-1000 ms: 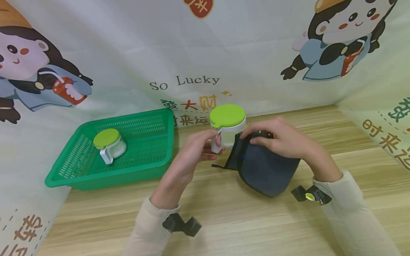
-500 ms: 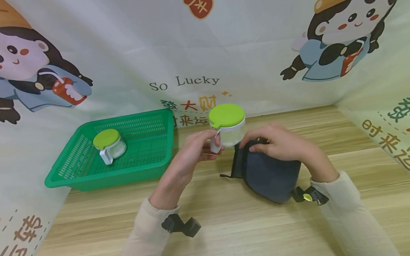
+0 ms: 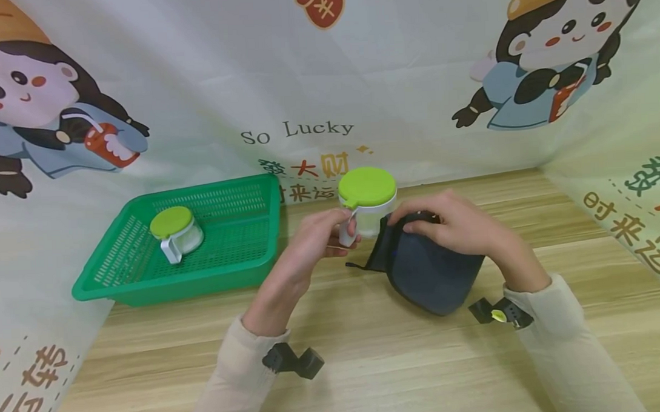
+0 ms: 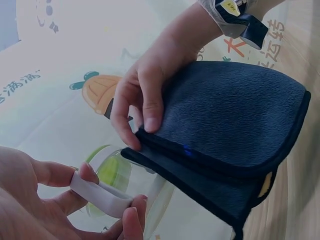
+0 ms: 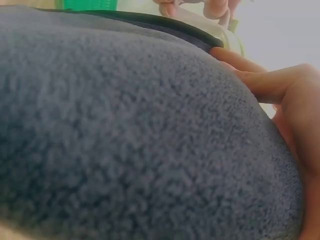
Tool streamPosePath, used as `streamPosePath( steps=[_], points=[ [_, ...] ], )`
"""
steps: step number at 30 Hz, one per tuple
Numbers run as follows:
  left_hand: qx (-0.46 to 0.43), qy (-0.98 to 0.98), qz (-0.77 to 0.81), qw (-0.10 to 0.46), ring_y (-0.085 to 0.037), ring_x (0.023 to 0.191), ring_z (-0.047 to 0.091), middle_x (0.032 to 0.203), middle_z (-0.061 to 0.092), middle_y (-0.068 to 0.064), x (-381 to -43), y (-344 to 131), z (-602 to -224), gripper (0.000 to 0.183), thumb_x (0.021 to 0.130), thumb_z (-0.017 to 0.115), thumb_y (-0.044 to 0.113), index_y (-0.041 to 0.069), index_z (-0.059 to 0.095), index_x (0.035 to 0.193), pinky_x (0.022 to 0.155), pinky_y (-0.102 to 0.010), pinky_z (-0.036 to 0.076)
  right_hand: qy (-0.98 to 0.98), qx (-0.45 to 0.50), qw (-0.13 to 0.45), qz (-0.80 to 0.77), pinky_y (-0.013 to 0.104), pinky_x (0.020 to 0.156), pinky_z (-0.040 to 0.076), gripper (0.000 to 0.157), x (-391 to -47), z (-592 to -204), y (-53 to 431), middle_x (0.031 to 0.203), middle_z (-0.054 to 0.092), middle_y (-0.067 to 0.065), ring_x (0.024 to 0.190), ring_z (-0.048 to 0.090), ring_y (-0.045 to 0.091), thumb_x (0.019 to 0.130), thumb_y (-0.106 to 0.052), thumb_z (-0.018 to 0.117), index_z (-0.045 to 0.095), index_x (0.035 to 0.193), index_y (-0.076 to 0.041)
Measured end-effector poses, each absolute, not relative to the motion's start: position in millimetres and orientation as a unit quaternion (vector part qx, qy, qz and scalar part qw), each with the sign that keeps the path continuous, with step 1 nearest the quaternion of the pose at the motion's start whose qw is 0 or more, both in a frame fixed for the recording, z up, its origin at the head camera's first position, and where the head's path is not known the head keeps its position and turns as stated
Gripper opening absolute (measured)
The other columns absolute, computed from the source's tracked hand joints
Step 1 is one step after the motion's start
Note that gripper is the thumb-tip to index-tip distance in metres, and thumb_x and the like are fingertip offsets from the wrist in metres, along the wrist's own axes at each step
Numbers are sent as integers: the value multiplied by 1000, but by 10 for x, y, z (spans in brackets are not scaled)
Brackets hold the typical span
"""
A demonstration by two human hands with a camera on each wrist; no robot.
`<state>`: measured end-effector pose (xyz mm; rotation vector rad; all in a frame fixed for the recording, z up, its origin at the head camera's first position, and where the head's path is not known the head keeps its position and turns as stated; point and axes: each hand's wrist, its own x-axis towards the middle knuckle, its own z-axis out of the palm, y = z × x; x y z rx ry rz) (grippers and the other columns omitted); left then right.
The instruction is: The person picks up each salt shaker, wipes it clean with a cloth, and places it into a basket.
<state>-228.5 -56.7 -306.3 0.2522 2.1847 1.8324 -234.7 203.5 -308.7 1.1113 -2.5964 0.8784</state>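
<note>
A clear jar (image 3: 369, 220) with a bright green lid and a white handle (image 4: 102, 197) is held up by my left hand (image 3: 322, 233), whose fingers and thumb grip the handle. My right hand (image 3: 445, 223) pinches the top edge of a folded dark grey cloth (image 3: 433, 275) with black edging. The cloth hangs beside the jar, its edge right at the jar's right side, hiding part of the glass in the left wrist view. In the right wrist view the cloth's fuzzy face (image 5: 150, 135) fills most of the picture, with the right fingers (image 5: 265, 82) on its upper edge.
A green plastic basket (image 3: 196, 287) stands on the wooden table (image 3: 357, 369) at the left. Inside it sits a second green-lidded jar (image 3: 186, 238) with a white handle. A printed white curtain (image 3: 205, 71) backs the table and runs along both sides.
The cloth in my right hand dips toward me half a second ago and is now raised back along the jar's side. My left hand and the jar stay nearly still.
</note>
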Motion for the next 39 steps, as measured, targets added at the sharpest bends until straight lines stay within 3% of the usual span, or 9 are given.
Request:
streamPosePath(
  steps=[6, 10, 15, 23, 35, 39],
  points=[
    [89, 752, 637, 144, -21, 83, 67, 86, 69, -4, -2289, -572, -3054, 34, 106, 49, 32, 12, 59, 81, 80, -32, 55, -856, 394, 136, 305, 33, 84, 56, 27, -2355, -3077, 2055, 114, 78, 0, 102, 72, 14, 95, 0, 69, 76, 117, -16],
    [95, 744, 645, 143, -21, 85, 68, 89, 71, -6, -2270, -575, -3033, 34, 106, 49, 32, 13, 60, 80, 81, -33, 56, -858, 391, 131, 306, 28, 82, 55, 27, -2358, -3074, 2070, 114, 78, -1, 99, 70, 11, 95, -1, 70, 76, 116, -17],
    [98, 738, 653, 141, -19, 84, 69, 92, 73, -9, -2259, -577, -3017, 34, 106, 49, 32, 13, 60, 80, 77, -29, 56, -869, 379, 106, 301, 32, 83, 56, 26, -2360, -3082, 2076, 112, 78, -3, 98, 70, 10, 94, -2, 70, 76, 114, -19],
    [89, 739, 654, 137, -19, 85, 69, 93, 73, -9, -2278, -592, -3048, 34, 105, 50, 32, 15, 60, 78, 80, -31, 57, -883, 364, 80, 284, 38, 83, 53, 24, -2368, -3120, 2052, 111, 77, -5, 95, 68, 13, 96, -6, 70, 75, 113, -22],
    [73, 740, 656, 133, -21, 86, 69, 91, 72, -7, -2284, -607, -3073, 34, 106, 50, 33, 14, 60, 80, 79, -30, 55, -899, 302, 149, 280, 41, 82, 52, 24, -2345, -3078, 2053, 117, 77, 7, 94, 69, 20, 96, -6, 69, 75, 117, -16],
    [70, 741, 655, 128, -21, 88, 69, 93, 72, -9, -2291, -606, -3077, 33, 105, 50, 33, 13, 61, 81, 79, -31, 55, -916, 249, 175, 261, 38, 74, 44, 27, -2324, -3038, 2057, 115, 77, 11, 77, 59, 24, 96, -6, 69, 74, 121, -16]
  ],
)
